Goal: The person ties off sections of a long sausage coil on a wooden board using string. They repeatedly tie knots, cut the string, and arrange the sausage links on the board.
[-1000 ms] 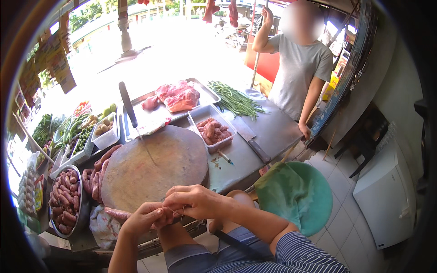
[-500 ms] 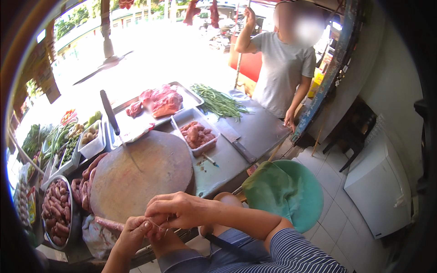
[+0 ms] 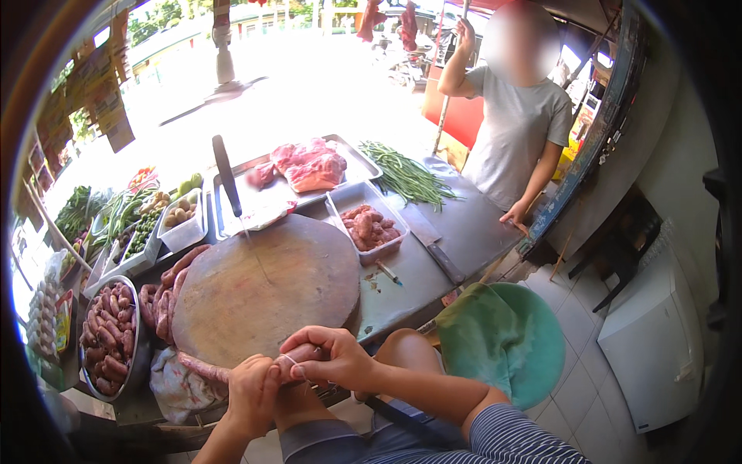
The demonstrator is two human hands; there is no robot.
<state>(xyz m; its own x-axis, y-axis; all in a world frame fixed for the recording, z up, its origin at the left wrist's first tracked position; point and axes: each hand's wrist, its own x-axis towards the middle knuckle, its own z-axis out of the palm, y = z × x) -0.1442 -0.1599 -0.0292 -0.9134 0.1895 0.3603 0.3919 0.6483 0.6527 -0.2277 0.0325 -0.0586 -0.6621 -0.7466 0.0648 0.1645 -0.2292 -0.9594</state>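
Observation:
My left hand [image 3: 252,393] is closed around a raw sausage [image 3: 202,366] in front of the round wooden chopping block [image 3: 267,290]. The sausage's casing runs on leftward along the block's near edge. My right hand [image 3: 340,360] pinches a thin white string [image 3: 291,360], which loops over the sausage between my two hands. A plump link shows beneath my right fingers, partly hidden by them. More linked sausage [image 3: 161,305] lies against the block's left side. Cut sausages fill a round metal bowl [image 3: 130,365] at the left.
A knife [image 3: 229,182] stands upright in the block. Behind are a meat tray [image 3: 363,151], a tub of sausage [image 3: 402,232], green beans [image 3: 406,172] and a cleaver [image 3: 434,249]. A green cloth over a basin [image 3: 533,348] is at the right. Across the counter stands a person [image 3: 514,135].
The view has shifted, so the scene sits farther right. My hands have moved slightly apart, and a plump sausage link with string across it now shows between them.

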